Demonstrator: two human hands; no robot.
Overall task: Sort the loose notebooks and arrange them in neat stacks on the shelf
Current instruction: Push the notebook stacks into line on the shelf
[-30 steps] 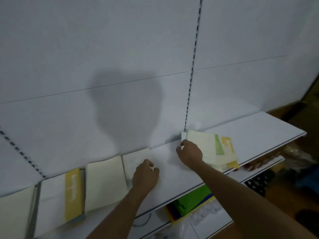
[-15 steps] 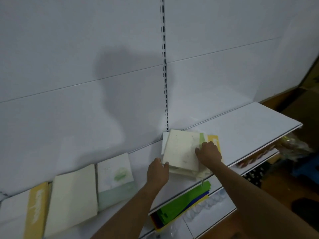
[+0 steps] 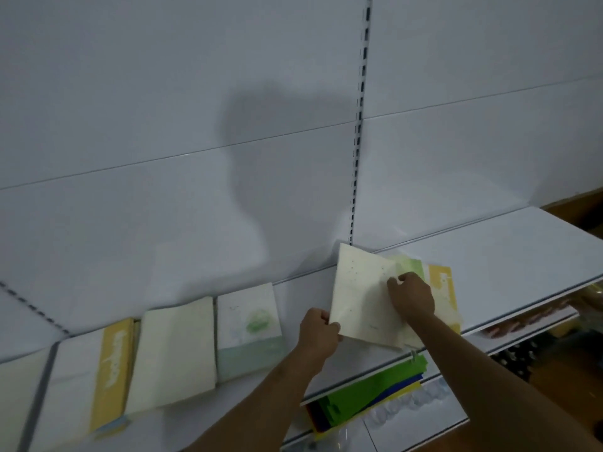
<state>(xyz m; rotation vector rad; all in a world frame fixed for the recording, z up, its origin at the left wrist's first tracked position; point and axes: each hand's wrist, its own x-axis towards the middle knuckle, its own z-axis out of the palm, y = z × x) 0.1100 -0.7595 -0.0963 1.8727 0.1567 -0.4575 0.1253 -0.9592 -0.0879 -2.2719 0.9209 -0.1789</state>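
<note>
The left hand (image 3: 318, 332) pinches the near corner of a cream notebook (image 3: 362, 301), its grip curled tight, while the right hand (image 3: 411, 295) curls onto its far edge, atop a loose pile (image 3: 440, 288) on the shelf (image 3: 509, 256). Three notebook stacks lie leftward: yellow-striped (image 3: 111, 370), cream (image 3: 176, 353), green-printed (image 3: 248, 331).

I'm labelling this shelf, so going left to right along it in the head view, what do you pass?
Yellow-striped notebook → plain cream notebook → green-printed notebook → left hand → cream notebook being lifted → right hand → yellow-edged notebook in the pile.
</note>
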